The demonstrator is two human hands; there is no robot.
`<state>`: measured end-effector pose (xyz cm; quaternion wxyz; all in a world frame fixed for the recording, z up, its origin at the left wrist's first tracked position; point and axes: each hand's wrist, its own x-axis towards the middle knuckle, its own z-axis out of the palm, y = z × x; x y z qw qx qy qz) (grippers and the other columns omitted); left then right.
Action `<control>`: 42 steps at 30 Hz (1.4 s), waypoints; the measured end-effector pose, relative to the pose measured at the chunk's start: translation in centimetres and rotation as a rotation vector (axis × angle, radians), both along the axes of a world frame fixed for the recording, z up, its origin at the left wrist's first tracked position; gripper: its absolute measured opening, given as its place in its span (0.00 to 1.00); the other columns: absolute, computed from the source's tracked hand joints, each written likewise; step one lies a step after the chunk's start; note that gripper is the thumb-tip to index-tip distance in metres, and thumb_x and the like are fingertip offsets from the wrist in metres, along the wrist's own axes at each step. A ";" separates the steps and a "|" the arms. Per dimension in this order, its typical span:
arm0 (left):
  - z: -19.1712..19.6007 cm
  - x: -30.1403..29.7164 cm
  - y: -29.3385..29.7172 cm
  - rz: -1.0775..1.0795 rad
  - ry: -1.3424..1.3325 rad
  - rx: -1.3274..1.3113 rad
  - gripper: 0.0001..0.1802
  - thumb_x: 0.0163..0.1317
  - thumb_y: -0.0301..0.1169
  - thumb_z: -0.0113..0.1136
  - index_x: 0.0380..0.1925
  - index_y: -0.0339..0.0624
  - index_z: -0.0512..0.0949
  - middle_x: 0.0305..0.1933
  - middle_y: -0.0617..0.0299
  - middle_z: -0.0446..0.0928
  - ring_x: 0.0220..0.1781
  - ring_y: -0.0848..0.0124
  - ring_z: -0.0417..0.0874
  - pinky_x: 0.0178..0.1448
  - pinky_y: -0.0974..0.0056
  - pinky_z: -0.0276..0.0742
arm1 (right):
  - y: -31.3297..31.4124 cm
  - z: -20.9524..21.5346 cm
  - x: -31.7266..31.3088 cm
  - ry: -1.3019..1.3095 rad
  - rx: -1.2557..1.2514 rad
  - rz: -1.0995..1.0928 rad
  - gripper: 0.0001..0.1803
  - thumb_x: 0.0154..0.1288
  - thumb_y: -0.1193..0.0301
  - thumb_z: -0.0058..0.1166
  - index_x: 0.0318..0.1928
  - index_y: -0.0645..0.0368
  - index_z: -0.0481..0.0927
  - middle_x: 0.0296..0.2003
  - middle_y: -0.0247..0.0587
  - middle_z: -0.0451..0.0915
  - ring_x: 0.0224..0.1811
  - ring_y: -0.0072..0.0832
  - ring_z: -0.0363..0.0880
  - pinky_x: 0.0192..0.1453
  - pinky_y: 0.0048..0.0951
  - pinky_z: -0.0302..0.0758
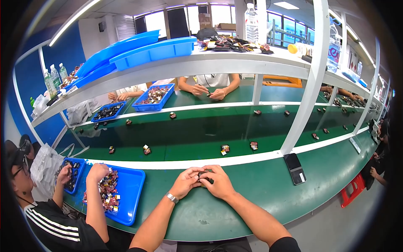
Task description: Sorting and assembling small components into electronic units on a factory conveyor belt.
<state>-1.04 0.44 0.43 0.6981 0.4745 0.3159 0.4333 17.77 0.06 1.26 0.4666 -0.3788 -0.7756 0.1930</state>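
Over the green tabletop, my left hand and my right hand meet in front of me. Between their fingertips they pinch a small dark part; the fingers cover most of it, so its exact kind does not show. A metal watch circles my left wrist. Beyond my hands, small red-and-black pieces with white and yellow bits, such as this small piece, lie spaced out on the dark green conveyor belt.
To my left, a person reaches into a blue tray of small reddish parts; a smaller blue tray holds black parts. A black phone-like device lies at right by the white post. An overhead shelf carries trays and bottles. Another person works opposite.
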 end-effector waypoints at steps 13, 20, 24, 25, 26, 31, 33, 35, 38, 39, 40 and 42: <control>-0.2 0.3 0.0 0.028 0.021 0.008 0.16 0.71 0.26 0.51 0.57 0.40 0.70 0.59 0.58 0.75 0.57 0.71 0.79 0.58 0.65 0.79 | 0.0 -0.4 -0.2 0.041 -0.035 -0.055 0.08 0.55 0.75 0.64 0.37 0.55 0.87 0.50 0.36 0.80 0.55 0.37 0.75 0.58 0.36 0.75; -0.5 0.3 0.1 0.078 -0.005 0.058 0.14 0.71 0.25 0.52 0.55 0.37 0.70 0.61 0.53 0.74 0.60 0.66 0.78 0.63 0.59 0.78 | -0.3 -0.1 -0.8 0.096 -0.013 -0.019 0.09 0.54 0.75 0.64 0.38 0.56 0.87 0.53 0.37 0.79 0.58 0.38 0.73 0.61 0.36 0.74; -0.5 0.7 0.0 0.042 -0.100 0.062 0.14 0.70 0.24 0.52 0.54 0.36 0.69 0.62 0.51 0.73 0.61 0.64 0.77 0.64 0.55 0.77 | -0.3 0.0 -0.7 0.057 0.056 -0.067 0.08 0.54 0.76 0.64 0.37 0.56 0.87 0.52 0.37 0.79 0.58 0.38 0.73 0.58 0.36 0.75; -0.6 0.7 0.0 0.053 -0.088 0.063 0.14 0.70 0.24 0.52 0.55 0.36 0.69 0.62 0.50 0.73 0.61 0.63 0.77 0.65 0.55 0.76 | -0.3 -0.1 -0.6 0.067 0.048 -0.080 0.08 0.54 0.76 0.64 0.37 0.55 0.87 0.52 0.37 0.79 0.58 0.38 0.73 0.57 0.36 0.75; -0.6 0.8 0.0 0.064 -0.075 0.064 0.15 0.70 0.24 0.52 0.55 0.36 0.69 0.62 0.50 0.73 0.62 0.63 0.77 0.65 0.54 0.76 | -0.2 -0.2 -0.6 0.068 0.049 -0.083 0.08 0.54 0.76 0.64 0.37 0.55 0.87 0.52 0.37 0.79 0.58 0.38 0.73 0.57 0.36 0.75; -0.6 0.9 0.0 0.046 -0.087 0.069 0.15 0.70 0.24 0.53 0.55 0.37 0.69 0.62 0.50 0.73 0.62 0.63 0.77 0.64 0.54 0.77 | -0.3 -0.4 -0.5 0.125 0.016 -0.075 0.09 0.53 0.76 0.63 0.37 0.56 0.86 0.51 0.37 0.79 0.58 0.39 0.72 0.61 0.38 0.72; -0.7 0.8 0.0 0.047 -0.084 0.071 0.15 0.70 0.24 0.52 0.55 0.37 0.69 0.62 0.51 0.73 0.61 0.63 0.77 0.64 0.55 0.77 | -0.2 -0.7 -0.6 0.134 -0.010 -0.079 0.09 0.53 0.76 0.63 0.37 0.56 0.86 0.52 0.37 0.79 0.58 0.39 0.72 0.62 0.38 0.72; -0.9 0.6 0.0 0.057 -0.082 0.059 0.14 0.70 0.24 0.52 0.55 0.37 0.69 0.61 0.51 0.73 0.60 0.64 0.78 0.63 0.55 0.77 | -0.2 -0.7 -0.7 0.143 -0.035 -0.078 0.09 0.53 0.76 0.63 0.37 0.56 0.87 0.53 0.36 0.79 0.59 0.40 0.72 0.62 0.38 0.72; -1.0 0.8 -0.1 0.135 -0.093 0.089 0.14 0.70 0.24 0.52 0.54 0.38 0.69 0.61 0.52 0.74 0.59 0.65 0.78 0.63 0.56 0.77 | 0.0 -0.4 -0.9 0.151 -0.049 -0.033 0.11 0.53 0.77 0.63 0.39 0.54 0.86 0.56 0.38 0.78 0.63 0.40 0.69 0.63 0.38 0.72; -0.9 0.9 0.1 0.145 -0.101 0.100 0.14 0.71 0.24 0.52 0.54 0.38 0.69 0.61 0.52 0.74 0.60 0.65 0.78 0.63 0.57 0.77 | 0.0 -0.2 -0.9 0.127 -0.028 -0.021 0.11 0.54 0.77 0.62 0.40 0.55 0.86 0.58 0.39 0.77 0.64 0.42 0.68 0.65 0.39 0.70; -0.8 1.1 0.0 0.152 -0.100 0.094 0.13 0.71 0.22 0.49 0.55 0.37 0.69 0.62 0.52 0.74 0.59 0.65 0.78 0.63 0.58 0.78 | 0.0 0.0 -0.9 0.103 -0.007 -0.009 0.11 0.55 0.77 0.61 0.41 0.56 0.86 0.59 0.39 0.76 0.66 0.43 0.66 0.68 0.40 0.67; -0.7 1.3 -0.1 0.161 -0.100 0.089 0.13 0.72 0.21 0.46 0.55 0.36 0.69 0.62 0.52 0.73 0.59 0.65 0.78 0.63 0.58 0.78 | 0.0 0.2 -0.5 0.101 -0.009 0.009 0.12 0.55 0.77 0.60 0.41 0.57 0.85 0.59 0.40 0.75 0.66 0.44 0.66 0.68 0.41 0.67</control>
